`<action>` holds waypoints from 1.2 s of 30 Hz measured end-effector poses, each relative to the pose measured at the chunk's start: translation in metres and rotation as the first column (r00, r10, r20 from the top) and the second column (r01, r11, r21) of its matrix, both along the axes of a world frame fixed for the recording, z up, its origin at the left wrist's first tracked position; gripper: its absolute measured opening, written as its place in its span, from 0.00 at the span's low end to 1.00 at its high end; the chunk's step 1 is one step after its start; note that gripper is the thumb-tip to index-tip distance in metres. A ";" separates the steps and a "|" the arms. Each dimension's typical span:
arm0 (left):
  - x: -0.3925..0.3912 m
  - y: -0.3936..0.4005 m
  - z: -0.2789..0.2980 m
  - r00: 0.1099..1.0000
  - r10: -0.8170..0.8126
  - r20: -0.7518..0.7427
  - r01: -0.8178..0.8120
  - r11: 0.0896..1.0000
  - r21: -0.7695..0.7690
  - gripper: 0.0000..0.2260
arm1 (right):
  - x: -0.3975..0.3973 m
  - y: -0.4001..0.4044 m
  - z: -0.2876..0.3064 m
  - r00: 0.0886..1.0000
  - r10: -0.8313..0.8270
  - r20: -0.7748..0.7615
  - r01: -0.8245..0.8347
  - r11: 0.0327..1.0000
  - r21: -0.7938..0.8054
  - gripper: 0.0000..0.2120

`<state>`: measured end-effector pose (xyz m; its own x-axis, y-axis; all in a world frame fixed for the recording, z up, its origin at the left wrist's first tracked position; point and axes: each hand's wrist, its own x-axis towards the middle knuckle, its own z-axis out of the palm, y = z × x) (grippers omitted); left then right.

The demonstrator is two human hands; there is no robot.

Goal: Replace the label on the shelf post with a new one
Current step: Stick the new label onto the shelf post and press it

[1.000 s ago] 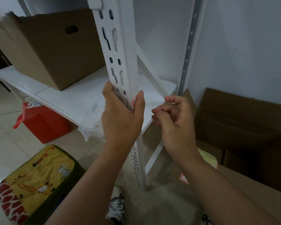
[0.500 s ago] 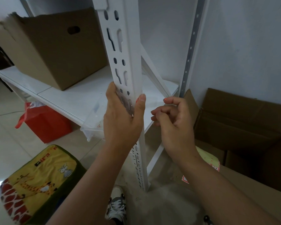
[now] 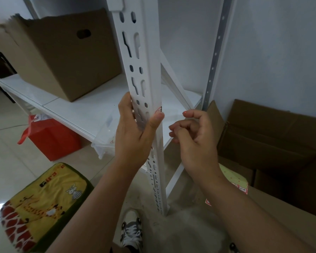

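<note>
The label (image 3: 158, 109) sits on the right face of the white shelf post (image 3: 144, 70), just above the left thumb, and only a small red-and-white corner of it shows. It looks like a thin paper sticker: nearly weightless, limp once free, and likely to tear if pulled fast or straight out. The sensible place to take it is at that exposed upper corner or edge, lifting with a nail and peeling slowly along the post; any residue would make a new sticker sit badly.

The left hand (image 3: 135, 132) wraps the post from the near side, fingers round its left edge and thumb pressed on the right edge touching the label's lower part. The post itself is stiff perforated metal and gives a firm backing for pressing.

The right hand (image 3: 192, 136) hangs just right of the post, not touching it, fingers curled loosely; whether it pinches anything small I cannot tell.

On the shelf (image 3: 91, 110) to the far left stands a cardboard box (image 3: 62, 57). Near right, a sheet of stickers (image 3: 235, 181) lies on flattened cardboard (image 3: 281, 207), probably the source of the new label.
</note>
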<state>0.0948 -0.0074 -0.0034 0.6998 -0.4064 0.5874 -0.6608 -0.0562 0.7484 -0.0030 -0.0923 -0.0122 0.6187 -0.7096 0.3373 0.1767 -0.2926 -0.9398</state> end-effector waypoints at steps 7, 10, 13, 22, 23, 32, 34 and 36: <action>0.001 0.002 0.002 1.000 -0.015 -0.024 0.014 0.999 -0.029 0.27 | 0.001 0.002 0.003 0.999 0.049 0.003 -0.049 0.998 0.026 0.09; 0.003 0.002 0.002 0.987 -0.122 -0.105 0.114 0.990 -0.080 0.29 | 0.004 0.005 0.005 0.994 0.108 -0.022 -0.107 0.993 0.046 0.04; -0.004 0.000 0.000 0.946 -0.218 -0.239 0.176 0.967 -0.184 0.22 | 0.009 0.005 0.008 0.991 0.136 -0.011 -0.134 0.986 0.104 0.09; -0.007 -0.005 -0.007 0.838 -0.302 -0.454 0.240 0.952 -0.191 0.32 | 0.025 0.009 0.008 0.970 0.240 -0.030 -0.231 0.957 0.176 0.28; -0.005 -0.005 -0.009 0.840 -0.302 -0.451 0.245 0.952 -0.182 0.35 | 0.027 0.009 0.007 0.971 0.237 -0.019 -0.230 0.957 0.178 0.28; -0.009 0.000 -0.006 0.817 -0.371 -0.441 0.272 0.923 -0.272 0.30 | 0.030 0.008 0.003 0.939 0.340 0.051 -0.343 0.918 0.202 0.24; -0.009 0.001 -0.005 0.800 -0.384 -0.461 0.283 0.919 -0.275 0.28 | 0.032 0.006 0.004 0.937 0.343 0.059 -0.348 0.912 0.216 0.23; -0.008 -0.001 -0.007 0.803 -0.371 -0.466 0.278 0.925 -0.258 0.31 | 0.033 0.005 0.008 0.937 0.342 0.079 -0.351 0.907 0.233 0.24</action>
